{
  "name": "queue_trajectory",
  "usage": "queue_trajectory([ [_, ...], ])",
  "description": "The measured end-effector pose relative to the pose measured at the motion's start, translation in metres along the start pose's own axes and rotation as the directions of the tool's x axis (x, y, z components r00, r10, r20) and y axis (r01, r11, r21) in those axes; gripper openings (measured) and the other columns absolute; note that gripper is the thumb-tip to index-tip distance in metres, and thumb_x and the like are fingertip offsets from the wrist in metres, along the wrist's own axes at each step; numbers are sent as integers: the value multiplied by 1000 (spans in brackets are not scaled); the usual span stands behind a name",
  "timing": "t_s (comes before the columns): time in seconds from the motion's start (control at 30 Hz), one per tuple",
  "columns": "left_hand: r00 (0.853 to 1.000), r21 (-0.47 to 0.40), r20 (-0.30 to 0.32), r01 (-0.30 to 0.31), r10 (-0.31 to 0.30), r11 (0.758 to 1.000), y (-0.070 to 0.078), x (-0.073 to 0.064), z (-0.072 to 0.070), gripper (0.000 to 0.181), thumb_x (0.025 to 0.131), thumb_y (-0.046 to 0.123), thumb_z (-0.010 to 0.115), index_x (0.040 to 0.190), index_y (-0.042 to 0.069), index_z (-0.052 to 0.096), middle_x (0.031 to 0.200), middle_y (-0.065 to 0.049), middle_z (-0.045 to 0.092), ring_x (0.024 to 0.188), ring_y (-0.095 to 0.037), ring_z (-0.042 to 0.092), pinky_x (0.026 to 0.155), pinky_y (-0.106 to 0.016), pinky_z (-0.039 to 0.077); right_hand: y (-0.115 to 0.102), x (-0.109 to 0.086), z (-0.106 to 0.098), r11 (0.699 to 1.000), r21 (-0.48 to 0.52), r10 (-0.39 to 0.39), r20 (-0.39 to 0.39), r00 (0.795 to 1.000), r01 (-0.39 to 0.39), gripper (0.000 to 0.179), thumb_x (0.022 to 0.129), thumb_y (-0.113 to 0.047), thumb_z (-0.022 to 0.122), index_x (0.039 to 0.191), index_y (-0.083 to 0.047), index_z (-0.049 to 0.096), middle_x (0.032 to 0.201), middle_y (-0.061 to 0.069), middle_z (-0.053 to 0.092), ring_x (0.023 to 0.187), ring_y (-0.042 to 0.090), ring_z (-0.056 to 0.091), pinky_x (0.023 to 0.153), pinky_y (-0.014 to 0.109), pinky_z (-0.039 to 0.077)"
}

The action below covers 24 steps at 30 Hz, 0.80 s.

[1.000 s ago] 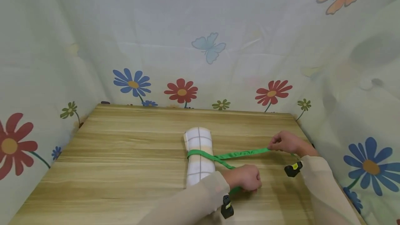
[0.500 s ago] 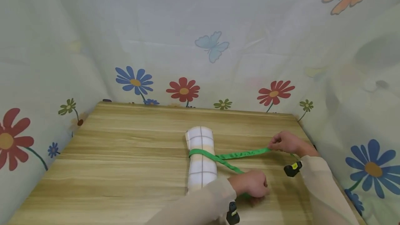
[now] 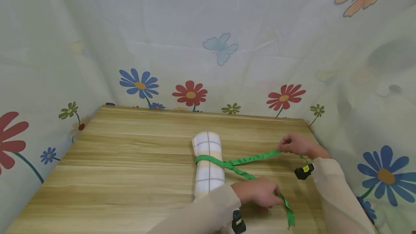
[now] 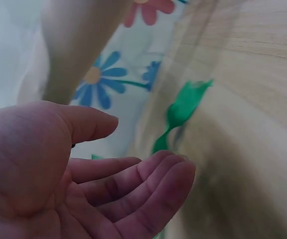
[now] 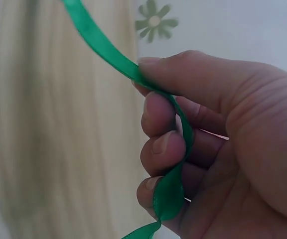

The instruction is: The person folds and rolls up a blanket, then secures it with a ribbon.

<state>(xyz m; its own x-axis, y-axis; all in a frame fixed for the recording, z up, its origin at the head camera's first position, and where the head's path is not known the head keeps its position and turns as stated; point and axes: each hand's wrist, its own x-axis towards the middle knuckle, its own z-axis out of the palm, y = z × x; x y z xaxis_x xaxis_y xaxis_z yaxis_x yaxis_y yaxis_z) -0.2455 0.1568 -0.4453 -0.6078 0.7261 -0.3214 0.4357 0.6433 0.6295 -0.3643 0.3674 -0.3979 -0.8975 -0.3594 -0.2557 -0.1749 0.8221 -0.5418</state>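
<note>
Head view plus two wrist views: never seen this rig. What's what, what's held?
There's no robot here: a person works with two bare hands. The head picture comes from a camera worn on the head, looking forward and down. The other two come from a camera on each wrist; the small black unit at the left cuff is probably one.

On the wood-grain table lies a white checked cloth bundle. A green ribbon crosses over it, with two lengths running off its right side.

The right hand pinches one length between thumb and finger. The other passes the left hand, whose thumb stands apart from its fingers; how firmly it's held, I can't tell.
</note>
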Motion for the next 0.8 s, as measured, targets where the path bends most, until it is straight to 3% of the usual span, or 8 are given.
queue_trajectory([
  [0.13, 997, -75, -62, -41, 37, 996, -15, -25, -20, 31, 105, 29, 58, 126, 9, 69, 74, 4, 72, 54, -7, 65, 58, -16, 50, -25, 1, -14, 999, 0, -41, 2, 999, 41, 21, 100, -26, 67, 95, -6, 72, 76, -1, 58, 65, 15, 45, 58, 29, 38],
  [0.33, 988, -245, -147, -90, 55, 965, -44, -65, -49, 32, 105, 23, 59, 128, 2, 66, 86, -10, 74, 62, -16, 69, 55, -22, 53, -87, 2, -32, 985, -94, -141, 14, 990, 142, 20, 98, -28, 70, 95, -10, 75, 78, 0, 63, 64, 17, 45, 56, 31, 38],
  [0.57, 959, -174, -258, -163, 115, 971, -71, -96, -65, 30, 106, 24, 58, 126, 5, 68, 87, -9, 74, 63, -10, 65, 59, -20, 51, -157, 6, -34, 950, -137, -283, 8, 959, 281, 7, 97, -19, 71, 97, -12, 75, 75, -1, 67, 67, 17, 54, 65, 33, 47],
  [0.8, 922, -101, -335, -241, 195, 965, -88, -118, -70, 27, 105, 21, 60, 123, 5, 70, 76, 8, 64, 61, 0, 52, 62, -18, 48, -211, 3, -31, 916, -174, -365, 18, 931, 362, 10, 98, -18, 69, 106, -13, 73, 68, -1, 64, 62, 16, 53, 68, 34, 47],
])
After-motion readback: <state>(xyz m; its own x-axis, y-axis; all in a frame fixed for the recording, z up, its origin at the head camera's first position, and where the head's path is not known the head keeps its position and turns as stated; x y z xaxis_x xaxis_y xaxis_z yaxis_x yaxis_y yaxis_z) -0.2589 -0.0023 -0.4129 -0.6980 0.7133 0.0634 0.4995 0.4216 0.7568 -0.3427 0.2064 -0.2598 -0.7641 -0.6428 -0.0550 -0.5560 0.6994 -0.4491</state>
